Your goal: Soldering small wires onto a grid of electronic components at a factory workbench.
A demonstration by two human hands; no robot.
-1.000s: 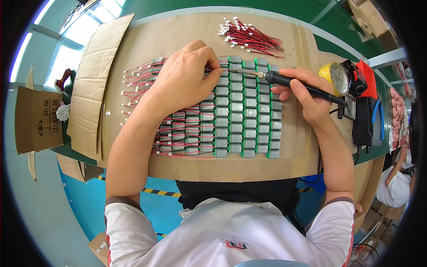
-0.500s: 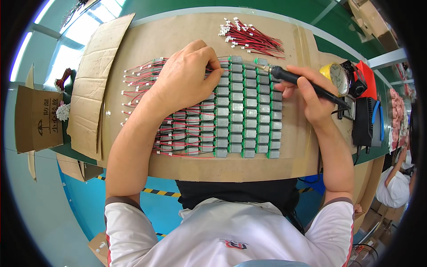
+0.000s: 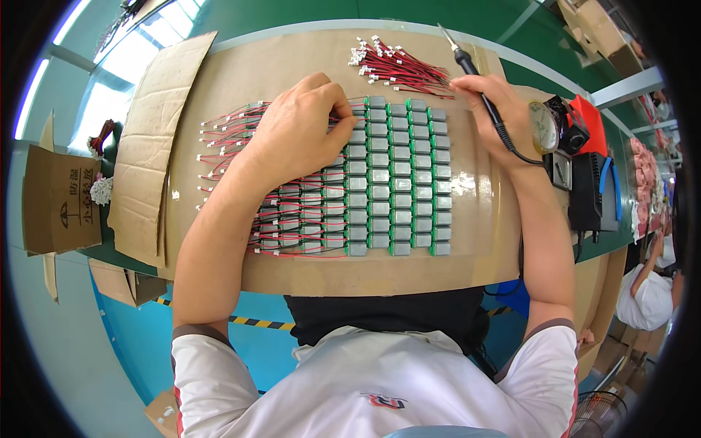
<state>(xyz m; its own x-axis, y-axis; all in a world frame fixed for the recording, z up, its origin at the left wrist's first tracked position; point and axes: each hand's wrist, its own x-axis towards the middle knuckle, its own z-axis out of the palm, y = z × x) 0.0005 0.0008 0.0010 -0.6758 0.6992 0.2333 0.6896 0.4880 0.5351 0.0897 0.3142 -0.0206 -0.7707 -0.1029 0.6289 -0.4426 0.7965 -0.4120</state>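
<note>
Rows of grey rectangular cells (image 3: 378, 176) with green edges lie side by side on the cardboard-covered table. Thin red and black wires (image 3: 292, 219) with white connectors run from the left-hand rows. Over the upper left of these rows, my left hand (image 3: 303, 120) is closed in a pinch. A thin red wire shows at its fingertips, though the grip itself is partly hidden. My right hand (image 3: 504, 117) grips a black-handled soldering iron (image 3: 467, 64), its metal tip pointing up and away from the cells. Near that tip, on its left, lies a bundle of loose red and black wires (image 3: 401, 64).
A large cardboard sheet (image 3: 150, 146) covers the table's left side. At the right stand a tape roll (image 3: 542, 125), a black iron stand (image 3: 573, 131), a red item (image 3: 590, 124) and a dark box (image 3: 586, 190) with a blue part. Another person (image 3: 646, 299) sits far right.
My right hand has lifted the soldering iron up and away from the cells, and its tip has swung upward. My left hand stays almost in place, still pinched.
</note>
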